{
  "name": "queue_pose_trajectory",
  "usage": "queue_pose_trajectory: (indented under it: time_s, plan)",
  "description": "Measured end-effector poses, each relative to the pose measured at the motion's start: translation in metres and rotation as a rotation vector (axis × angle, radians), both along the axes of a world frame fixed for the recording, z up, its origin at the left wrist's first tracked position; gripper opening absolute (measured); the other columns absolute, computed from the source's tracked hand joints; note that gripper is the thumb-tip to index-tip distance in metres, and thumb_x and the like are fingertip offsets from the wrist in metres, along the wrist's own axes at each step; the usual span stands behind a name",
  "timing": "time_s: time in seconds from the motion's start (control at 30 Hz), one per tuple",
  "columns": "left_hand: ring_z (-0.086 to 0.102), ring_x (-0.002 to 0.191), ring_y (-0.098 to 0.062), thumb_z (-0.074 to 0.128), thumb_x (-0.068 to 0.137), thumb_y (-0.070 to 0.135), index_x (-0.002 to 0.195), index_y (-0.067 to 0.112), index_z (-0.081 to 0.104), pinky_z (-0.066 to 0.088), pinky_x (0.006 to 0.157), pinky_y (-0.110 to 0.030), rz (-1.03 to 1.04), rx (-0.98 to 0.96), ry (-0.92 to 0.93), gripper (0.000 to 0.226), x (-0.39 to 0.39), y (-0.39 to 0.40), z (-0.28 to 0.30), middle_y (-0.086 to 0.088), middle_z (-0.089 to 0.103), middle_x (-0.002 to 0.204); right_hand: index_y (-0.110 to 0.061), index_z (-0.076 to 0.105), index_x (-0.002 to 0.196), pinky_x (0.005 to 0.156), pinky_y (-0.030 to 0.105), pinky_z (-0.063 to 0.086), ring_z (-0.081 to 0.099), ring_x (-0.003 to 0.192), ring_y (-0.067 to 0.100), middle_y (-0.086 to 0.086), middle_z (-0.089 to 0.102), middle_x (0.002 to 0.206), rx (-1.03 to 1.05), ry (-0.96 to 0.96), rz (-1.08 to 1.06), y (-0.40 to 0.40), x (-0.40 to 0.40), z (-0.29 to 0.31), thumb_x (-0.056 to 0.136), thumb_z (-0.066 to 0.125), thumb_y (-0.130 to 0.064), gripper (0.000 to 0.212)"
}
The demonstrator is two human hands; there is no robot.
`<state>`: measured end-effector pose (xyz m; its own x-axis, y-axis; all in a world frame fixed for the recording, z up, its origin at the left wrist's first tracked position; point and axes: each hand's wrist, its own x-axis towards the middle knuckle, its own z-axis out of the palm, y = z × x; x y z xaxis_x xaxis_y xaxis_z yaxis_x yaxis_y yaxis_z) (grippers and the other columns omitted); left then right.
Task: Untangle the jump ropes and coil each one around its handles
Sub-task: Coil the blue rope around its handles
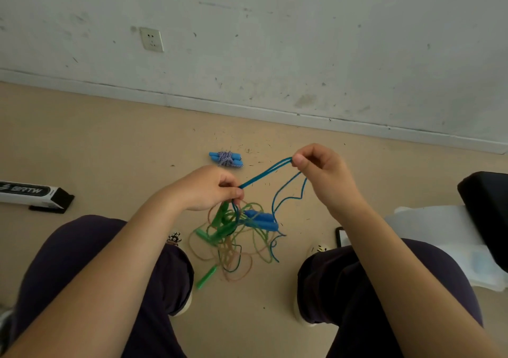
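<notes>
Left hand [209, 189] pinches blue rope [264, 172] over the floor tangle [233, 234]; right hand [316, 167] pinches its doubled loop, raised. Risk: pulling harder likely cinches green rope [220, 220] knots. One coiled rope [226, 159] sits beyond.

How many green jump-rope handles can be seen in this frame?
2. One green plastic handle lies on the floor between the knees, at the tangle's near edge. The other green handle sits at the tangle's left side, below the left hand. More may be hidden in the tangle.
</notes>
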<state>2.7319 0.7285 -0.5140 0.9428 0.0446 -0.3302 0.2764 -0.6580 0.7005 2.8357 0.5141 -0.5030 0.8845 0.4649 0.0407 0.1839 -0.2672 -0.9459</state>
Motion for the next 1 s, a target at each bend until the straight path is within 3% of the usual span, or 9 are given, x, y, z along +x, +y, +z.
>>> queue_pose_trajectory:
  time_s: [0.07,0.17,0.23,0.3,0.4,0.5,0.7,0.87,1.0]
  plan:
    - [0.061,0.071,0.007,0.064,0.096,0.027,0.076,0.033,0.073,0.043,0.074,-0.026,0.030,-0.018,-0.050,0.022,0.000,-0.001,0.002,0.022,0.071,0.072,-0.012,0.065,0.092,0.069,0.016,0.043,0.054,0.076,0.009,0.015,0.067,0.091,-0.063,0.022,0.027,0.000,-0.001,-0.003,0.095,0.059,-0.016,0.008]
    - [0.071,0.080,-0.008,0.066,0.094,0.020,0.084,0.026,0.076,0.052,0.082,-0.023,0.050,-0.226,-0.109,0.016,-0.003,-0.009,0.008,0.005,0.075,0.074,-0.017,0.067,0.107,0.082,0.018,0.046,0.064,0.096,0.004,0.001,0.071,0.107,-0.049,0.103,0.108,0.002,-0.005,0.001,0.095,0.060,-0.019,0.014]
    - [0.069,0.069,-0.017,0.066,0.094,0.016,0.092,0.016,0.077,0.055,0.073,-0.025,0.050,-0.340,-0.125,0.011,-0.006,-0.018,0.008,-0.002,0.072,0.068,-0.018,0.067,0.111,0.089,0.019,0.049,0.065,0.102,0.004,-0.005,0.071,0.109,-0.049,0.098,0.233,0.007,-0.012,0.002,0.095,0.061,-0.022,0.018]
    - [0.065,0.060,-0.022,0.066,0.094,0.016,0.091,0.016,0.076,0.053,0.063,-0.034,0.056,-0.393,-0.140,0.010,-0.006,-0.024,0.006,-0.003,0.069,0.064,-0.017,0.068,0.108,0.086,0.024,0.053,0.067,0.093,0.007,-0.003,0.071,0.099,-0.080,0.116,0.366,0.014,-0.021,0.000,0.095,0.062,-0.022,0.015]
    - [0.063,0.054,-0.017,0.070,0.091,0.022,0.086,0.024,0.075,0.054,0.060,-0.033,0.060,-0.346,-0.168,0.008,-0.005,-0.023,0.005,0.000,0.069,0.065,-0.018,0.067,0.103,0.060,0.033,0.048,0.052,0.064,0.011,-0.001,0.058,0.073,-0.264,0.085,0.431,0.019,-0.026,-0.002,0.094,0.062,-0.031,0.016]
    - [0.066,0.061,-0.012,0.076,0.086,0.019,0.089,0.023,0.075,0.054,0.066,-0.024,0.032,-0.270,-0.107,0.004,-0.002,-0.017,0.005,0.002,0.074,0.072,-0.020,0.070,0.090,0.048,0.017,0.030,0.036,0.048,0.003,-0.013,0.045,0.053,-0.389,-0.004,0.388,0.015,-0.020,0.000,0.088,0.071,-0.031,0.011]
    - [0.070,0.082,-0.002,0.069,0.092,0.026,0.079,0.028,0.073,0.044,0.077,-0.016,-0.053,-0.092,0.105,0.014,-0.001,-0.010,-0.001,0.010,0.077,0.081,-0.021,0.067,0.080,0.061,0.015,0.042,0.050,0.062,0.001,-0.002,0.060,0.070,-0.128,-0.069,0.140,0.006,-0.012,0.006,0.090,0.069,-0.018,0.010]
    - [0.072,0.092,-0.008,0.069,0.093,0.024,0.068,0.032,0.076,0.049,0.082,-0.012,0.096,-0.218,-0.070,0.027,-0.003,-0.006,0.005,0.002,0.078,0.086,-0.020,0.063,0.085,0.074,0.031,0.051,0.063,0.073,0.015,-0.002,0.067,0.076,-0.146,-0.018,0.115,0.002,-0.007,0.003,0.095,0.061,-0.019,0.010]
    - [0.069,0.067,-0.015,0.070,0.092,0.020,0.071,0.032,0.077,0.054,0.068,-0.022,0.070,-0.327,-0.129,0.025,-0.005,-0.019,0.004,-0.002,0.073,0.069,-0.012,0.062,0.101,0.067,0.025,0.051,0.067,0.071,0.017,0.010,0.072,0.087,-0.103,0.125,0.263,0.008,-0.017,0.002,0.092,0.066,-0.023,0.015]
